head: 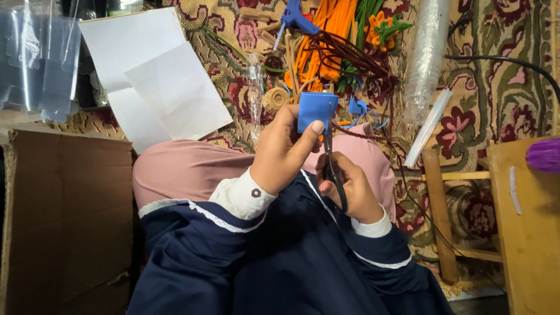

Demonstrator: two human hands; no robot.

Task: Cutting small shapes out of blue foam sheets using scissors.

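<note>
Your left hand [284, 153] is clamped on a blue sheet [317, 111], thumb pressed against its lower edge, holding it up above your lap. Your right hand [352, 189] is closed around the black handles of a pair of scissors [329, 157], whose blades point up and meet the bottom edge of the blue sheet just beside your left thumb. The two hands sit close together over your pink-covered knees. Beyond them, on the patterned carpet [496, 87], lie a heap of orange, green and brown pipe cleaners [335, 41], a blue glue gun [294, 17], white paper sheets [157, 81] and a stack of clear plastic cups [426, 58]. A wooden stool [519, 221] stands at your right.
</note>
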